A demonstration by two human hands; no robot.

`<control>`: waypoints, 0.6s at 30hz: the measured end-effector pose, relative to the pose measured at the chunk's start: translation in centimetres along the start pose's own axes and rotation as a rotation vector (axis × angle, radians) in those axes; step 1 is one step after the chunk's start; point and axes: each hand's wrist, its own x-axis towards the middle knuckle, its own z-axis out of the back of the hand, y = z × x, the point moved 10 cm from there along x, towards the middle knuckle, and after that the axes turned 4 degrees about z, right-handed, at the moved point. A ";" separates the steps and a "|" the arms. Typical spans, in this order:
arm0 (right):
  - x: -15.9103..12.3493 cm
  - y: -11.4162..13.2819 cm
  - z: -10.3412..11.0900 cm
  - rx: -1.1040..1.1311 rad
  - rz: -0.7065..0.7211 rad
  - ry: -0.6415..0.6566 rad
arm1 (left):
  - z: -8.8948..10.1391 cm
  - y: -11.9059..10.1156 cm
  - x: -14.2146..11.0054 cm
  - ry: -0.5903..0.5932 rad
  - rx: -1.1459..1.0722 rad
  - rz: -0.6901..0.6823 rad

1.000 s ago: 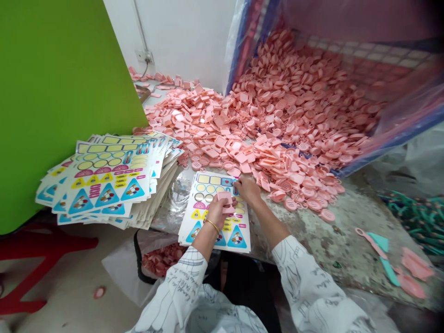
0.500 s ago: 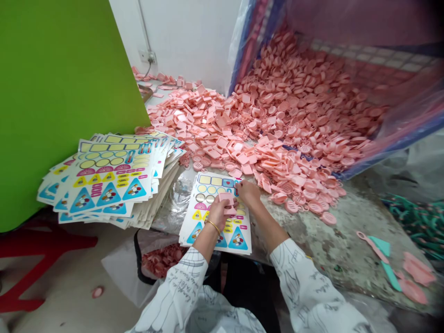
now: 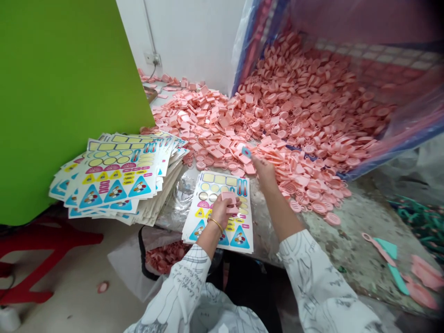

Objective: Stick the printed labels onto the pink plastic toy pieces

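My left hand (image 3: 221, 212) is closed on a small square pink plastic piece (image 3: 229, 202), held over a sticker sheet (image 3: 215, 178). That sheet tops a small stack at the table's front edge and carries rows of coloured stickers, with blue triangles at the bottom. My right hand (image 3: 264, 170) is raised beyond the sheet's upper right corner, its fingers pinching a small blue sticker (image 3: 246, 151). Behind the sticker spreads a heap of pink plastic pieces (image 3: 211, 115), some square, some round with slots.
A tall, fanned pile of sticker sheets (image 3: 114, 171) stands left beside a green panel (image 3: 69, 92). A tipped, lined crate (image 3: 239, 69) spills pink pieces onto the table. Pink and teal toy utensils (image 3: 390, 259) lie at right. An open bag (image 3: 145, 259) hangs below the front edge.
My right hand has moved up and away from the sheet with the blue sticker, whose spot in the top row now looks yellow. My left hand still holds the pink piece over the sheet.
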 end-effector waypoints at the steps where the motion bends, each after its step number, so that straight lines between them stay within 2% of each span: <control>1: -0.6 0.8 1.0 0.034 0.023 -0.026 | 0.0 -0.1 -0.1 0.004 -0.006 0.002; 5: -6.6 2.9 3.3 0.004 0.087 0.029 | -1.2 -0.1 -1.1 0.109 -0.102 0.063; 8: -11.7 2.3 3.8 -0.098 0.038 0.084 | -1.9 -0.1 -2.6 0.157 -0.164 0.097; 10: -13.9 1.5 3.7 -0.143 -0.005 0.114 | -2.0 -0.2 -3.6 0.152 -0.170 0.079; 13: -15.2 1.0 3.3 -0.202 -0.031 0.155 | -2.0 -0.4 -4.7 0.127 -0.176 0.038; 18: -15.4 1.3 2.9 -0.263 0.001 0.187 | -1.8 -0.6 -5.6 0.077 -0.184 0.002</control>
